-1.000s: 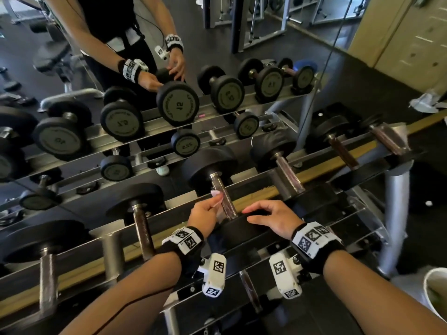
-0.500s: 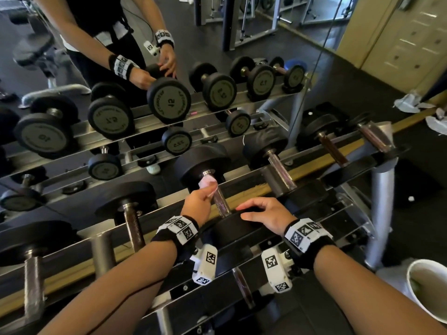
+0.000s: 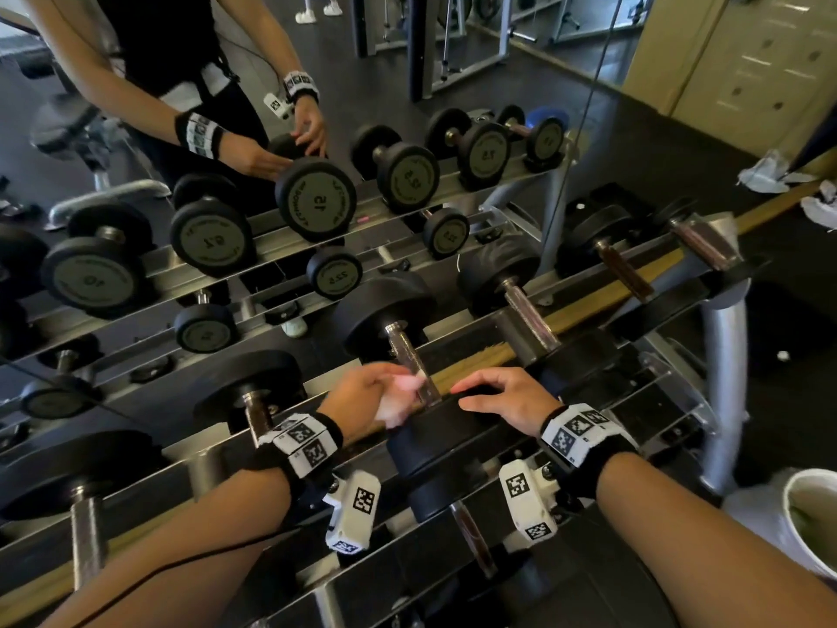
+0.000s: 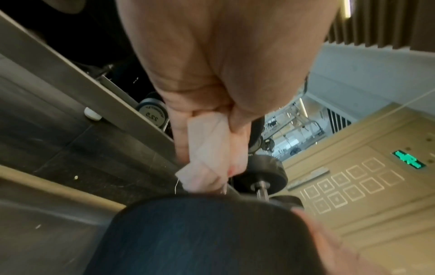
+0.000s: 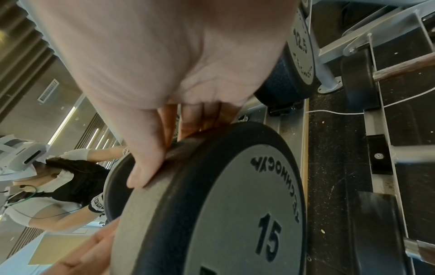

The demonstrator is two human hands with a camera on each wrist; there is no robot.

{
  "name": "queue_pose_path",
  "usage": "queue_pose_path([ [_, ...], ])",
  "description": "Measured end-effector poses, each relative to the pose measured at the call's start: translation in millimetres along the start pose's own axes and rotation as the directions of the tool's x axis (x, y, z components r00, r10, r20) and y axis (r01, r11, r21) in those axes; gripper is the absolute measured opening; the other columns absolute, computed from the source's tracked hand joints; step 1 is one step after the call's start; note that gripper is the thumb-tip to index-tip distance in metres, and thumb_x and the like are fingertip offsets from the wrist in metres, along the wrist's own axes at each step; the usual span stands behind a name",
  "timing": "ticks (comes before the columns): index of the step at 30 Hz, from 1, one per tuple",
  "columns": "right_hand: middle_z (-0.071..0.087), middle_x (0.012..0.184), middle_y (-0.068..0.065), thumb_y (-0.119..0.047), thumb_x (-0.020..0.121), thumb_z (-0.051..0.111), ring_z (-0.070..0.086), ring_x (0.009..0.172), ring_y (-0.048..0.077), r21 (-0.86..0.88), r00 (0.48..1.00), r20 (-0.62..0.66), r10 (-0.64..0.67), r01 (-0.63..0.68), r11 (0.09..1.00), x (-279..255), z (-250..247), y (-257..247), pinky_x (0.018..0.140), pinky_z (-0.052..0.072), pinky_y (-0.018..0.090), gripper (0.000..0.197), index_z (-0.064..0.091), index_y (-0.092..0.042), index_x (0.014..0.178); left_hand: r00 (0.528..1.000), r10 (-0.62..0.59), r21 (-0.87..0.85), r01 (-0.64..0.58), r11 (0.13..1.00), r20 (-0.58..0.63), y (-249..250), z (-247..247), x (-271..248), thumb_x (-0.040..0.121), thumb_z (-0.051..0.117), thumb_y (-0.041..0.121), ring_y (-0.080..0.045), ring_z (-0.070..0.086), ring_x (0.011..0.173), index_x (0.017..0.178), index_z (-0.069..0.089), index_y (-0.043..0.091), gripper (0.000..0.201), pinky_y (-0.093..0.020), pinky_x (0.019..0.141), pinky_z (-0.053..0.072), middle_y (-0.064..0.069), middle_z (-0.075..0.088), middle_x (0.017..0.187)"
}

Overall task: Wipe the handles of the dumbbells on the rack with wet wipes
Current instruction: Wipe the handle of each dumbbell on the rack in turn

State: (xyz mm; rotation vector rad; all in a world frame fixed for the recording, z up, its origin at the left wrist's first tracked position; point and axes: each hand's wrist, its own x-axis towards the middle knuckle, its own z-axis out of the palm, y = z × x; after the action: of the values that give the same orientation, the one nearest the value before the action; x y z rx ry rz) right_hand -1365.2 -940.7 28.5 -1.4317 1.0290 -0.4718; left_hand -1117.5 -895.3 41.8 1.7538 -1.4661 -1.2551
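Observation:
My left hand [image 3: 389,392] grips a white wet wipe [image 3: 398,401] wrapped round the near end of a metal dumbbell handle [image 3: 410,355] on the top rack row. In the left wrist view the wipe [image 4: 207,154] is folded inside my curled fingers [image 4: 181,141] just above the near black weight head [image 4: 212,236]. My right hand [image 3: 493,396] rests with straight fingers on that same head [image 3: 448,428]. The right wrist view shows the head marked 15 [image 5: 235,204] under my fingers [image 5: 146,158].
More dumbbells lie left [image 3: 253,392] and right [image 3: 516,292] on the rack rail [image 3: 589,310]. A mirror behind the rack reflects the rack and me. A white bin [image 3: 810,518] stands at the lower right; crumpled wipes [image 3: 765,174] lie on the floor.
My left hand slid the wipe up the handle toward the far head, then back down to the near end. My right hand stayed on the near head.

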Motion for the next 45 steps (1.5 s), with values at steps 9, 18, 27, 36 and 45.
queue_pose_path([
  [9, 0.059, 0.122, -0.010, -0.043, 0.071, 0.083, 0.054, 0.111, 0.003, 0.149, 0.966, -0.207, 0.157, -0.128, 0.981, -4.8, 11.0, 39.4, 0.091, 0.046, 0.022, 0.045, 0.060, -0.040, 0.109, 0.919, 0.305, 0.209, -0.257, 0.944, -0.248, 32.3, -27.2, 29.6, 0.104, 0.044, 0.017, 0.016, 0.059, 0.095, 0.125, 0.060, 0.046, 0.039, -0.002, 0.082, 0.042, 0.024, 0.063, 0.105],
  [18, 0.057, 0.118, -0.017, -0.027, 0.080, 0.080, 0.051, 0.114, 0.005, 0.096, 0.974, -0.194, 0.114, -0.097, 0.991, -0.2, 14.2, 24.4, 0.087, 0.039, 0.013, 0.048, 0.056, -0.031, 0.121, 0.944, 0.209, 0.490, -0.312, 0.814, 0.254, 19.0, 9.2, 32.7, 0.103, 0.044, 0.010, -0.011, 0.053, 0.129, 0.147, 0.044, 0.028, 0.048, -0.003, 0.101, 0.030, 0.005, 0.059, 0.136],
  [27, 0.048, 0.134, -0.003, -0.043, 0.078, 0.078, 0.050, 0.122, 0.018, 0.063, 0.974, -0.148, 0.173, -0.165, 0.984, -10.0, 28.4, 14.7, 0.107, 0.044, 0.040, 0.062, 0.045, -0.031, 0.130, 0.913, -0.147, 0.845, -0.279, 0.456, 0.380, 31.7, 8.2, 52.6, 0.101, 0.046, 0.019, -0.030, 0.042, 0.136, 0.135, 0.053, 0.017, 0.035, -0.042, 0.114, 0.027, -0.012, 0.048, 0.145],
  [36, 0.052, 0.127, -0.001, -0.041, 0.078, 0.079, 0.056, 0.115, 0.018, 0.094, 0.976, -0.131, 0.173, -0.162, 0.982, -9.7, 27.4, 15.6, 0.102, 0.049, 0.043, 0.060, 0.046, -0.032, 0.127, 0.768, 0.215, 0.617, -0.621, 0.484, 0.604, 3.9, -11.4, 47.4, 0.095, 0.044, 0.001, 0.000, 0.021, 0.147, 0.147, 0.041, 0.033, 0.061, -0.026, 0.121, 0.022, 0.016, 0.034, 0.156],
  [45, 0.052, 0.127, -0.002, -0.044, 0.076, 0.079, 0.056, 0.115, 0.018, 0.093, 0.975, -0.127, 0.180, -0.169, 0.981, -9.2, 26.9, 16.2, 0.101, 0.051, 0.044, 0.062, 0.046, -0.034, 0.128, 0.842, 0.096, 0.706, -0.502, 0.500, 0.531, 23.3, 2.4, 25.3, 0.102, 0.043, 0.005, -0.011, 0.021, 0.149, 0.155, 0.025, 0.022, 0.059, -0.027, 0.122, 0.016, 0.001, 0.026, 0.161],
])
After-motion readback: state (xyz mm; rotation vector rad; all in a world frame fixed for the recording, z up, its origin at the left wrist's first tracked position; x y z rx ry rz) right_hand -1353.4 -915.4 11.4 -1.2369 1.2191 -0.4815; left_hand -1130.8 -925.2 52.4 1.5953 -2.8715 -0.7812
